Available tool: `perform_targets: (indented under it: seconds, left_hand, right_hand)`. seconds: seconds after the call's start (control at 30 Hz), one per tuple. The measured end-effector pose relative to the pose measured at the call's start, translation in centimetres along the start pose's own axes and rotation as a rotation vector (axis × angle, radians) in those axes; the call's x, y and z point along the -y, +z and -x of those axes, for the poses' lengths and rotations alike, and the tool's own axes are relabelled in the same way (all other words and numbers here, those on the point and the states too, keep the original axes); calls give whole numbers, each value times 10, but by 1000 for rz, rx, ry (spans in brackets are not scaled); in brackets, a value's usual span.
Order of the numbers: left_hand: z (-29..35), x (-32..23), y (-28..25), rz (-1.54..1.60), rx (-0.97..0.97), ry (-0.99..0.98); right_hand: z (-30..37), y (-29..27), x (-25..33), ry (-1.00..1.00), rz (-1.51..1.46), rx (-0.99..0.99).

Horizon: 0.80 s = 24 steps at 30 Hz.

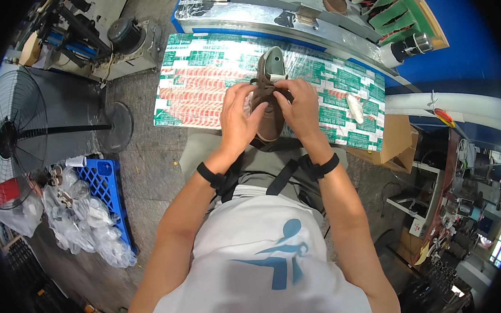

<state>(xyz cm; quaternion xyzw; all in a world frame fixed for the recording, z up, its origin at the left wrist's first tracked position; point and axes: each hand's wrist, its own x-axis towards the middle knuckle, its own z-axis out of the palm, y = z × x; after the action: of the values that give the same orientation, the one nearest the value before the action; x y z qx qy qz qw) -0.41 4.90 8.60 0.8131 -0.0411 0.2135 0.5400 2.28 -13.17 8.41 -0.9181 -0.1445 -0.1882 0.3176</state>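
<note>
Cardboard box [397, 138] standing right, contents hidden; plastic bags [90, 215] lying against blue plastic crate [108, 185]. Brown lace-up shoe [270, 126] resting on tape-covered board [196, 73], toe pointing toward wearer, long axis running fore-aft. Left hand [238, 112] and right hand [303, 106] pinching laces [266, 91], fingertips nearly closed.

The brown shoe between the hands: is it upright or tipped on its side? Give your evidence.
Upright: the brown shoe has its opening and laces facing up toward the camera.
</note>
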Motion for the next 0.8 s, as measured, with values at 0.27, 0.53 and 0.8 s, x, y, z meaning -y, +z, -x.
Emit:
perform_targets:
  seconds: [0.27, 0.53, 0.8]
  left_hand:
    - [8, 30, 17, -98, 164, -45]
    - [9, 28, 13, -105, 167, -45]
    - [9, 24, 13, -60, 78, -95]
  right_hand:
    - [-20, -7, 16, 377, -316, 111]
    - [-35, -8, 13, -87, 171, 148]
    - [-64, -88, 53, 365, -1390, -141]
